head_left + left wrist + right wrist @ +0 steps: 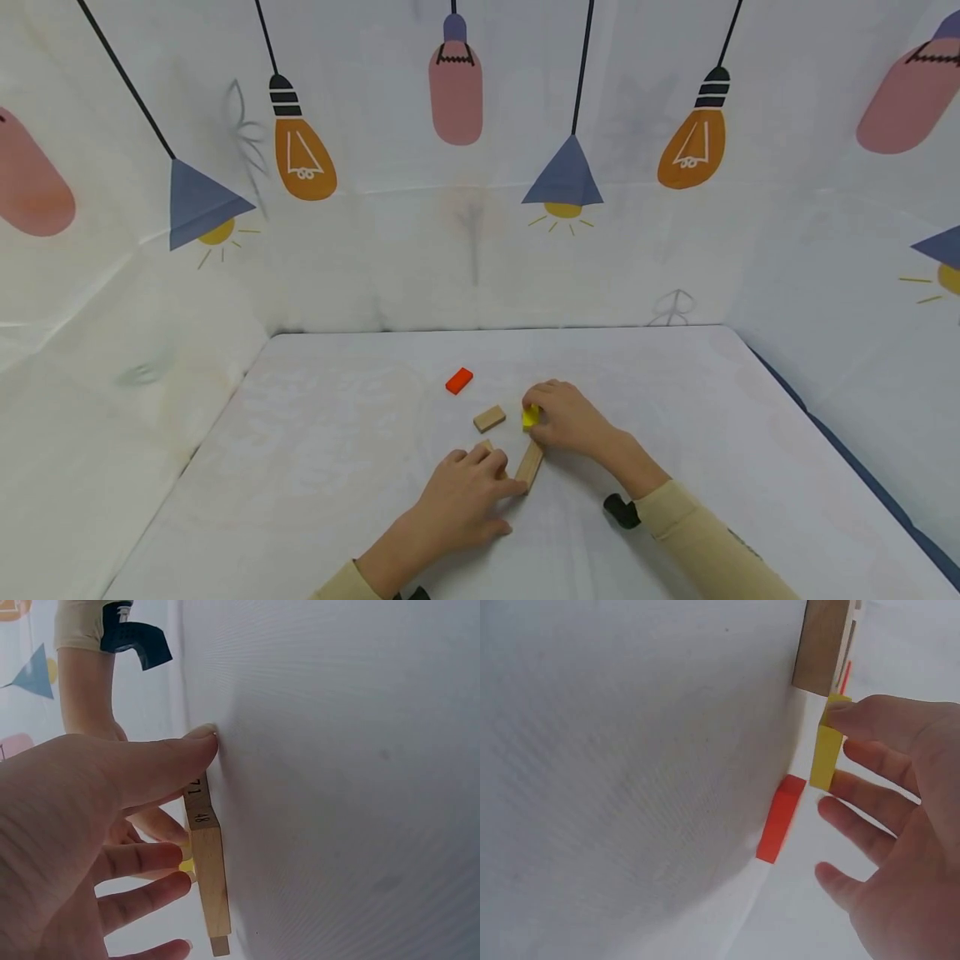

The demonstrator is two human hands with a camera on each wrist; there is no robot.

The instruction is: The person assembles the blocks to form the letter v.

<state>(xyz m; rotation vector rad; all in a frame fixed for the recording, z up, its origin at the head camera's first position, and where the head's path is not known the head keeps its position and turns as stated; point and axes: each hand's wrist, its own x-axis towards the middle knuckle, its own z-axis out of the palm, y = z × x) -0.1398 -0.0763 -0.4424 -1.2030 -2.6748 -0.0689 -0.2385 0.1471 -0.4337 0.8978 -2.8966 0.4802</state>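
Observation:
My right hand (pixel 572 423) pinches a small yellow block (pixel 531 417) between thumb and fingers, at the far end of a wooden block piece (pixel 529 465) on the table. In the right wrist view the thumb lies on the yellow block (pixel 825 757). My left hand (pixel 463 500) is at the near end, its index fingertip touching or very close to the wood. Its other fingers are loosely bent and grip nothing. Numbered wooden blocks (pixel 211 877) appear beside it in the left wrist view. Another wooden block (pixel 487 445) is partly hidden behind the left hand.
A plain wooden block (pixel 489 418) lies left of the yellow one. Farther back is a red block (pixel 459 381). The white table (pixel 322 433) meets a cloth backdrop (pixel 480 250) printed with lamps. Dark wrist-worn pieces (pixel 621 511) sit at the sleeves.

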